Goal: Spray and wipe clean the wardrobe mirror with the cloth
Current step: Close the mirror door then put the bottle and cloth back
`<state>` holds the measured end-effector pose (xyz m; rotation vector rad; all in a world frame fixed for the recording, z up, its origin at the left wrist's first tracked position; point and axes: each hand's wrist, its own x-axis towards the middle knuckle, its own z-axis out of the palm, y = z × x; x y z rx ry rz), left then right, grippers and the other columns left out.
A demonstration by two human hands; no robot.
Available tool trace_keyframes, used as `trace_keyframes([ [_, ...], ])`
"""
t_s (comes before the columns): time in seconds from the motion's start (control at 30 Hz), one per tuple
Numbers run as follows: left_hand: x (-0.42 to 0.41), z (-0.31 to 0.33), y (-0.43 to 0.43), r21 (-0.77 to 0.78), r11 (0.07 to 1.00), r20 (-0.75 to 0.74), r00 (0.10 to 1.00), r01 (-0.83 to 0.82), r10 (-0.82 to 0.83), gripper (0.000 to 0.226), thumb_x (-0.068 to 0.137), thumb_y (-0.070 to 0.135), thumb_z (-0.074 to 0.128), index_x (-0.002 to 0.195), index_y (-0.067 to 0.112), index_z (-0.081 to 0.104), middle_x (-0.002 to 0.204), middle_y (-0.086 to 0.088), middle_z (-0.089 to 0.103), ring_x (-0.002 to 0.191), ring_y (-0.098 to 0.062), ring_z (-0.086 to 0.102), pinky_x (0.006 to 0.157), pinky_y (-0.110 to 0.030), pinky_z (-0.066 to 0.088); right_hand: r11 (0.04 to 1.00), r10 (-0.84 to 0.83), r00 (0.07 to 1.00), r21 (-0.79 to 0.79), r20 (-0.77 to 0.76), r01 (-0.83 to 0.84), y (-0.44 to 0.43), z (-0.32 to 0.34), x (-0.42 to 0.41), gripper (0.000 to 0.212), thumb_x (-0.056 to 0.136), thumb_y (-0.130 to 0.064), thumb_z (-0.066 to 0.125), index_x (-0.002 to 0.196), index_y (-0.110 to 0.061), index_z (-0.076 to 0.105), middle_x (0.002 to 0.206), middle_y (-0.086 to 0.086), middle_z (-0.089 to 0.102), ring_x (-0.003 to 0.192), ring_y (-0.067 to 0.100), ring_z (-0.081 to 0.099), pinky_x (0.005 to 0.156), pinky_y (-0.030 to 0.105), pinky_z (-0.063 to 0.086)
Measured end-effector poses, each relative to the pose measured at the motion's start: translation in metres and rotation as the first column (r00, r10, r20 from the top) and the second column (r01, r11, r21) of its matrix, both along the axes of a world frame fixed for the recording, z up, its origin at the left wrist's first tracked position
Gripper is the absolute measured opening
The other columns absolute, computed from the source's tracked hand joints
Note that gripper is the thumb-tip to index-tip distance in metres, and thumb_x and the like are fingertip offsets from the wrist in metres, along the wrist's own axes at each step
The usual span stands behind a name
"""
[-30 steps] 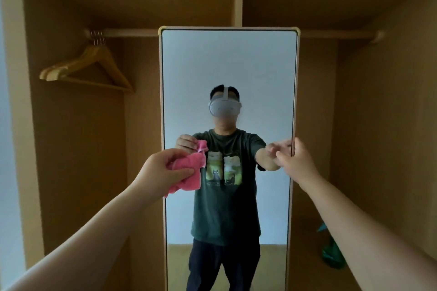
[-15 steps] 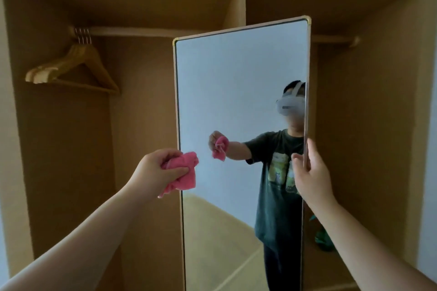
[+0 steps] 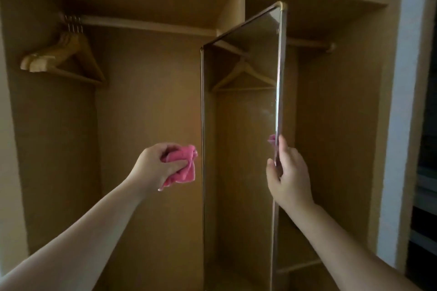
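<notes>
The tall framed mirror (image 3: 241,139) stands in the open wardrobe, swung so its right edge points toward me and its glass reflects the wardrobe's left bay and hangers. My right hand (image 3: 287,172) grips that near right edge at mid height, thumb on the glass side and fingers behind. My left hand (image 3: 157,164) holds a bunched pink cloth (image 3: 183,165) in the air just left of the mirror's far edge, not touching the glass. No spray bottle is in view.
Several wooden hangers (image 3: 61,54) hang on the rail at the upper left. A wooden divider (image 3: 233,2) stands behind the mirror. A white wall edge (image 3: 402,101) borders the wardrobe on the right.
The mirror has swung from facing me to nearly edge-on, its right edge coming toward me with my right hand. The reflected person is gone from the glass. My left hand keeps the cloth.
</notes>
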<state>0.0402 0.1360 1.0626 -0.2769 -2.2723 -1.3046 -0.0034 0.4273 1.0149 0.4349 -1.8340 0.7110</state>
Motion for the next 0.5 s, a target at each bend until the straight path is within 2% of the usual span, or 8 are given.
trace_keyframes([
  [0.1,0.003,-0.003,-0.008,0.056,0.998,-0.014,1.0,0.028,-0.028,0.026,0.079,0.014,0.078,0.101,0.023,0.068,0.084,-0.006,0.073,0.051,-0.027,0.063,0.043,-0.033,0.049,0.995,-0.058,0.996,0.072,-0.067,0.063,-0.015,0.0,0.007,0.053,0.093,-0.022,0.053,0.141,0.0,0.045,0.09,0.008,0.061,0.083,0.019,0.057,0.073,0.039,0.054],
  [0.17,0.005,-0.004,-0.014,0.084,0.996,-0.013,1.0,0.023,-0.022,0.027,0.078,0.013,0.079,0.1,0.024,0.068,0.083,-0.007,0.073,0.049,-0.026,0.06,0.041,-0.031,0.047,0.986,-0.092,0.988,0.125,-0.121,0.107,-0.024,0.0,0.008,0.053,0.093,-0.022,0.053,0.139,0.002,0.047,0.089,0.008,0.061,0.083,0.021,0.057,0.074,0.04,0.053],
  [0.3,0.01,-0.002,-0.024,0.039,0.999,-0.015,1.0,-0.016,0.017,0.026,0.079,0.016,0.077,0.098,0.03,0.067,0.078,-0.003,0.074,0.048,-0.026,0.062,0.044,-0.038,0.05,0.976,-0.115,0.977,0.164,-0.181,0.145,-0.042,-0.002,0.004,0.052,0.096,-0.027,0.046,0.139,0.002,0.046,0.096,0.009,0.062,0.09,0.023,0.058,0.079,0.04,0.05],
  [0.4,0.012,-0.002,-0.032,0.054,0.998,-0.024,0.999,-0.025,0.027,0.027,0.078,0.016,0.078,0.099,0.03,0.067,0.08,-0.003,0.073,0.049,-0.028,0.063,0.045,-0.038,0.05,0.969,-0.188,0.97,0.132,-0.153,0.209,-0.049,-0.007,0.0,0.059,0.096,-0.034,0.042,0.143,0.002,0.038,0.122,0.019,0.058,0.112,0.031,0.055,0.091,0.045,0.051],
  [0.5,0.013,-0.003,-0.036,0.066,0.997,-0.035,0.999,-0.033,0.036,0.027,0.077,0.017,0.079,0.096,0.032,0.067,0.081,-0.002,0.074,0.05,-0.03,0.064,0.044,-0.038,0.05,0.943,-0.25,0.954,0.183,-0.168,0.279,-0.049,0.0,-0.006,0.066,0.096,-0.04,0.038,0.149,-0.003,0.025,0.154,0.02,0.028,0.142,0.033,0.028,0.113,0.049,0.033],
])
